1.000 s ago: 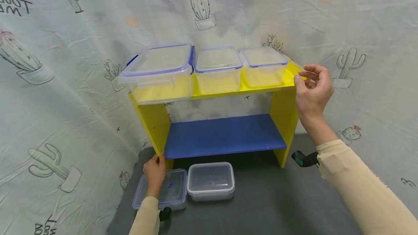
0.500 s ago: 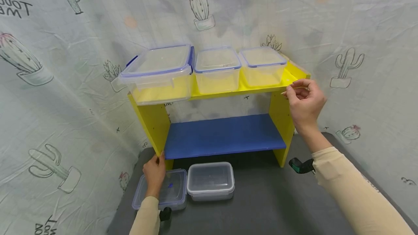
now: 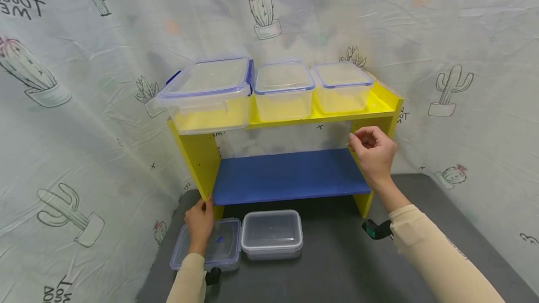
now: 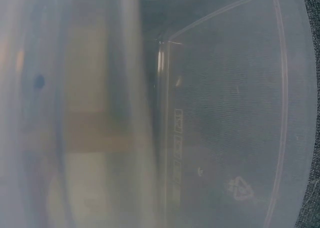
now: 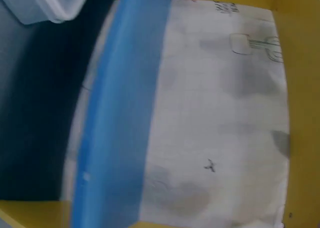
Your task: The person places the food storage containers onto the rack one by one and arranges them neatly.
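Observation:
A yellow shelf (image 3: 198, 158) with a blue lower board (image 3: 286, 174) stands on a dark grey table (image 3: 337, 270). Three lidded clear containers sit on its top: a large one (image 3: 206, 95), a middle one (image 3: 283, 90) and a right one (image 3: 341, 87). In front lie a flat blue-rimmed container (image 3: 223, 247) and a clear one (image 3: 271, 234). My left hand (image 3: 201, 214) rests on the blue-rimmed container, fingertips by the shelf's left leg. My right hand (image 3: 360, 143), fingers curled and holding nothing, hovers before the shelf's right side panel (image 3: 379, 125). The left wrist view shows a blurred clear lid (image 4: 225, 128).
Cactus-print cloth (image 3: 84, 106) hangs close behind and on both sides. The right wrist view shows the blue board (image 5: 125, 113), the cloth (image 5: 220, 113) behind it and a yellow panel (image 5: 305, 113). Bare table lies at front right.
My right hand has dropped from the shelf's top right corner down and left to the level under the top board. The left hand has stayed on the blue-rimmed container.

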Demonstrator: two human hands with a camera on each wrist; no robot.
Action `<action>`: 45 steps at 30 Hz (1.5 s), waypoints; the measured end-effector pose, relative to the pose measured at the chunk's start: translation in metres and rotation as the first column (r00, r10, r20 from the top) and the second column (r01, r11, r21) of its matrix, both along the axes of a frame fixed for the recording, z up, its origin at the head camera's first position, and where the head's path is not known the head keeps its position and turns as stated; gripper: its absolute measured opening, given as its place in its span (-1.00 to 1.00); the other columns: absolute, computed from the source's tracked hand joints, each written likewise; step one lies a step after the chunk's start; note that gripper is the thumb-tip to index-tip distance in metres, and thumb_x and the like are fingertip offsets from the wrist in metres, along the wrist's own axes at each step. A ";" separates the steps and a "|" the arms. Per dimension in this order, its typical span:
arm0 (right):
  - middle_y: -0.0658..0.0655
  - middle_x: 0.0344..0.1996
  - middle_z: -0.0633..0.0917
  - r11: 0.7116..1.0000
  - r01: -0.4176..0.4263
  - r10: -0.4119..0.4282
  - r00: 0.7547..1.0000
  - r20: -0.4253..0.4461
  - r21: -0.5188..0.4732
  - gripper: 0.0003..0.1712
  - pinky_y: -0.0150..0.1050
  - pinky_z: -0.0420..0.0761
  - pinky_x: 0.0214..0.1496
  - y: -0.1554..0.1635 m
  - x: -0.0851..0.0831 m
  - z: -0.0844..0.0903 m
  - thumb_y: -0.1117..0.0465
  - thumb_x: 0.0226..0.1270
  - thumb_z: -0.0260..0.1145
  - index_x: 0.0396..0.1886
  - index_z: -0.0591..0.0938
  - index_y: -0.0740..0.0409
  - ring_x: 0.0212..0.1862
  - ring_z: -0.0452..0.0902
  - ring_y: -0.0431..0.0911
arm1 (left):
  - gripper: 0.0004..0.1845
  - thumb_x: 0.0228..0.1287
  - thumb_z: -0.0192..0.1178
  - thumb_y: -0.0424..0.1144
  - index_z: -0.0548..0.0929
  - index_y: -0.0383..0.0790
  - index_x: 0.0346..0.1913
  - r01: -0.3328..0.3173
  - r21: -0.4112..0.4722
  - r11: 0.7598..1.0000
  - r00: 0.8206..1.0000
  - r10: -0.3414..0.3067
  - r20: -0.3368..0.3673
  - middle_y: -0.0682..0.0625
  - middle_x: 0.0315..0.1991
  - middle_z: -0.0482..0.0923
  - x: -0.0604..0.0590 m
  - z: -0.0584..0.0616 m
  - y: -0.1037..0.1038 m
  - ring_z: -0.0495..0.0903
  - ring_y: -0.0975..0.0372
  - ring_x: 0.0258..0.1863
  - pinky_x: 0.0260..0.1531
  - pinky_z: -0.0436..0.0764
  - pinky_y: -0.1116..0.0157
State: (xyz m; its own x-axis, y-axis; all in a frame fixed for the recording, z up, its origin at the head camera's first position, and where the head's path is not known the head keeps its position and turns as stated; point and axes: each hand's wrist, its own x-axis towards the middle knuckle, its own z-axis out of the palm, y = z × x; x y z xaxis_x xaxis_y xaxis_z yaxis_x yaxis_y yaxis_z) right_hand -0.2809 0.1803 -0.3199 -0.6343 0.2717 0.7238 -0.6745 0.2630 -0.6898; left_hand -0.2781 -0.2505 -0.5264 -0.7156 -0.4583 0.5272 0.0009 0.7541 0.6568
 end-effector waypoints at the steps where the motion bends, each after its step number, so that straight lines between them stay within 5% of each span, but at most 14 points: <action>1: -0.10 -0.57 0.66 1.000 -0.019 0.019 1.000 0.010 0.013 -0.86 -0.53 0.58 -0.40 -0.003 0.001 -0.002 0.50 0.14 0.35 -0.36 0.57 0.54 -0.56 0.62 -0.31 | -0.55 0.40 0.12 0.01 0.52 -0.19 -0.60 -0.002 0.000 1.000 1.000 0.002 -0.002 -0.05 -0.73 0.41 0.000 0.000 0.000 0.26 0.17 -0.72 -0.60 0.21 0.26; 6: 0.27 -0.53 0.71 0.992 -0.104 0.099 0.991 0.086 0.064 -0.90 -0.44 0.62 -0.42 -0.014 0.002 -0.024 0.52 0.14 0.36 -0.36 0.61 0.51 -0.55 0.67 -0.17 | -0.56 0.40 0.11 0.03 0.55 -0.19 -0.58 -0.011 -0.007 1.000 1.000 0.011 0.004 -0.06 -0.71 0.47 0.001 0.002 -0.001 0.31 0.15 -0.71 -0.61 0.23 0.25; 13: 0.17 -0.53 0.72 0.976 -0.212 0.195 0.956 0.218 0.055 -0.91 -0.33 0.64 -0.44 -0.028 0.006 -0.052 0.48 0.15 0.38 -0.35 0.64 0.45 -0.56 0.66 -0.20 | -0.56 0.37 0.14 0.00 0.50 -0.16 -0.63 -0.008 -0.024 1.000 1.000 0.008 -0.006 -0.04 -0.74 0.45 0.003 0.002 -0.001 0.31 0.15 -0.73 -0.63 0.23 0.25; 16: 0.33 -0.48 0.71 0.959 -0.268 0.238 0.940 0.244 0.096 -0.91 -0.29 0.64 -0.44 -0.035 0.005 -0.064 0.47 0.17 0.37 -0.32 0.65 0.43 -0.54 0.67 -0.18 | -0.57 0.36 0.17 -0.03 0.48 -0.16 -0.64 -0.010 -0.029 1.000 0.999 0.009 -0.037 -0.03 -0.75 0.43 0.002 0.002 -0.002 0.29 0.16 -0.73 -0.62 0.22 0.25; 22: 0.37 -0.39 0.73 0.891 -0.418 0.338 0.872 0.354 0.178 -0.88 -0.27 0.65 -0.42 -0.045 -0.008 -0.119 0.32 0.24 0.38 -0.24 0.69 0.27 -0.47 0.70 0.03 | -0.58 0.36 0.17 -0.06 0.49 -0.18 -0.64 -0.006 -0.040 0.999 0.998 0.004 -0.070 -0.04 -0.74 0.44 0.001 0.003 -0.002 0.29 0.15 -0.72 -0.60 0.23 0.24; 25: 0.28 -0.36 0.76 0.853 -0.482 0.365 0.825 0.431 0.201 -0.82 -0.26 0.65 -0.41 -0.053 -0.009 -0.144 0.22 0.26 0.39 -0.20 0.70 0.21 -0.45 0.70 -0.08 | -0.58 0.37 0.17 -0.06 0.49 -0.19 -0.63 -0.003 -0.037 0.999 0.998 0.001 -0.068 -0.05 -0.74 0.44 0.002 0.004 -0.001 0.29 0.14 -0.71 -0.59 0.23 0.24; 27: 0.23 -0.34 0.77 0.835 -0.508 0.365 0.799 0.478 0.212 -0.78 -0.24 0.65 -0.40 -0.058 -0.008 -0.157 0.17 0.25 0.40 -0.17 0.70 0.20 -0.44 0.69 -0.17 | -0.58 0.37 0.17 -0.05 0.50 -0.19 -0.63 -0.006 -0.035 0.999 0.998 0.003 -0.063 -0.05 -0.73 0.44 0.003 0.004 0.000 0.30 0.13 -0.71 -0.60 0.23 0.24; 30: 0.14 -0.33 0.77 0.827 -0.504 0.325 0.791 0.519 0.250 -0.77 -0.27 0.65 -0.34 -0.065 -0.005 -0.172 0.14 0.23 0.42 -0.17 0.72 0.13 -0.40 0.68 -0.24 | -0.59 0.36 0.16 -0.04 0.51 -0.18 -0.62 -0.009 -0.033 0.999 0.998 0.007 -0.055 -0.05 -0.73 0.45 0.003 0.003 0.000 0.31 0.12 -0.70 -0.60 0.23 0.24; 36: 0.15 -0.15 0.76 0.819 -0.495 0.275 0.783 0.558 0.291 -0.75 -0.41 0.64 -0.18 -0.072 -0.002 -0.187 0.12 0.22 0.42 -0.11 0.71 0.05 -0.12 0.72 -0.04 | -0.61 0.35 0.18 -0.06 0.53 -0.18 -0.61 -0.008 -0.042 0.999 0.997 0.005 -0.075 -0.05 -0.73 0.46 0.001 0.001 0.000 0.32 0.10 -0.70 -0.61 0.24 0.22; 42: 0.17 0.01 0.72 0.852 -0.457 0.223 0.759 0.612 0.256 -0.62 -0.17 0.64 -0.01 -0.082 0.000 -0.200 0.12 0.25 0.39 0.05 0.66 0.11 0.08 0.64 0.04 | -0.63 0.34 0.19 -0.08 0.56 -0.22 -0.58 -0.010 -0.036 0.999 0.997 0.007 -0.081 -0.08 -0.72 0.49 0.003 0.001 0.001 0.33 0.09 -0.71 -0.61 0.25 0.22; 45: 0.19 0.07 0.68 0.846 -0.468 0.218 0.742 0.634 0.257 -0.54 -0.07 0.61 0.07 -0.085 -0.002 -0.206 0.09 0.29 0.35 0.14 0.61 0.16 0.14 0.61 0.08 | -0.62 0.33 0.21 -0.08 0.57 -0.23 -0.59 -0.009 -0.031 0.999 0.996 0.006 -0.087 -0.08 -0.72 0.50 0.002 0.003 0.001 0.33 0.10 -0.72 -0.61 0.26 0.22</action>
State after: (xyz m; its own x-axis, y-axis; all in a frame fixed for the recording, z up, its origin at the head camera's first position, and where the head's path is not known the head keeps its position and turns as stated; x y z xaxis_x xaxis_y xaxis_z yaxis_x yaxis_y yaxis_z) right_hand -0.2826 0.0951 -0.5264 -0.9452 -0.2611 0.1960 -0.2926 0.4113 -0.8633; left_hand -0.2763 -0.2498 -0.5234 -0.6633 -0.4456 0.6012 0.0508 0.7747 0.6303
